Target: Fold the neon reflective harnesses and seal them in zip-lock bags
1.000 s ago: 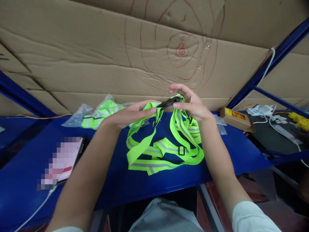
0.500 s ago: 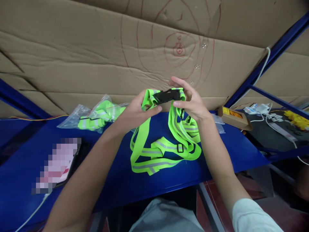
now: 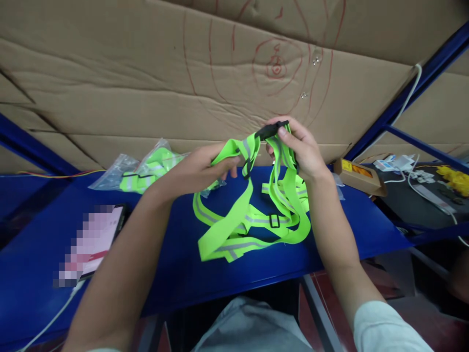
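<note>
A neon-green reflective harness of webbing straps with grey stripes lies looped on the blue table, its upper part lifted between my hands. My right hand pinches the black buckle at its right end, thumb on top. With fingers and thumb closed, my left hand grips the strap left of the buckle. A black slider hangs on the strap by my left fingertips. Lower down, a second black slider rests with the straps on the table.
Behind my left forearm lies a clear plastic bag holding more green straps. A phone with a white cable is at left. Toward the right are a small cardboard box, a power strip and yellow items. A cardboard wall stands behind.
My right hand has moved from an open-fingered hold onto the buckle's right end. My left hand has closed on the strap and pulled away from the buckle, turning the left loop.
</note>
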A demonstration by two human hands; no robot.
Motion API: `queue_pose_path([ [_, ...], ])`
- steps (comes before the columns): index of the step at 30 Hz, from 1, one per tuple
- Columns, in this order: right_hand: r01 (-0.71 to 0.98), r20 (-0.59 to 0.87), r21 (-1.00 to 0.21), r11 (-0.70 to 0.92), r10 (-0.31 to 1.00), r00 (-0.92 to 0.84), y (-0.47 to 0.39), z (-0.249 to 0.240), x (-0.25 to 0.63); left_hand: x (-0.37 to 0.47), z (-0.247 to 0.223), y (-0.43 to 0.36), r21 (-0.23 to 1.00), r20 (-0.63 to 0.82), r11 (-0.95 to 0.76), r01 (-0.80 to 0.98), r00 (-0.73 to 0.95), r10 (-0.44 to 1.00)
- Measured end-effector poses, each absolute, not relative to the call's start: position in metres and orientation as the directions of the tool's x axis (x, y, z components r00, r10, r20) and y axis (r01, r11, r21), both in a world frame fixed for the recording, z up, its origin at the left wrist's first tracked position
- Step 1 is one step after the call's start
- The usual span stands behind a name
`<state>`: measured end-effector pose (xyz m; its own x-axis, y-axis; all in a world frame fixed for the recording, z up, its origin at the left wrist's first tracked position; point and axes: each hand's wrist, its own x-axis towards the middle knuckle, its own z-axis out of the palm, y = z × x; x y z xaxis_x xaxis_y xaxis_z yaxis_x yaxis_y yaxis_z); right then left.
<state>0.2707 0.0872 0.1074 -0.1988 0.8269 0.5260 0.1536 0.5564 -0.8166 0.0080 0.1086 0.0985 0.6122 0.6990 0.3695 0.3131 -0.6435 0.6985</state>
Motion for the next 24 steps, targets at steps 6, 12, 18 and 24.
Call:
queue_pose_path([
  [6, 0.233, 0.516, -0.808, 0.542, 0.840, -0.166, 0.087, 0.108, 0.275, 0.019, 0.092, 0.103, 0.606, 0.534, -0.737, 0.301, 0.532, 0.657],
  [12, 0.381, 0.625, -0.652, 0.655, 0.749, -0.219, 0.087, 0.110, 0.280, 0.019, 0.091, 0.105, 0.644, 0.544, -0.715, 0.272, 0.495, 0.677],
  [18, 0.392, 0.650, -0.592, 0.704, 0.705, -0.284, 0.089, 0.109, 0.276, 0.024, 0.091, 0.110, 0.881, 0.406, -0.468, 0.069, 0.399, 0.822],
  [24, 0.508, 0.737, -0.540, 0.672, 0.669, -0.101, 0.099, 0.100, 0.268, 0.026, 0.095, 0.104, 0.955, 0.279, -0.296, -0.032, 0.437, 0.855],
])
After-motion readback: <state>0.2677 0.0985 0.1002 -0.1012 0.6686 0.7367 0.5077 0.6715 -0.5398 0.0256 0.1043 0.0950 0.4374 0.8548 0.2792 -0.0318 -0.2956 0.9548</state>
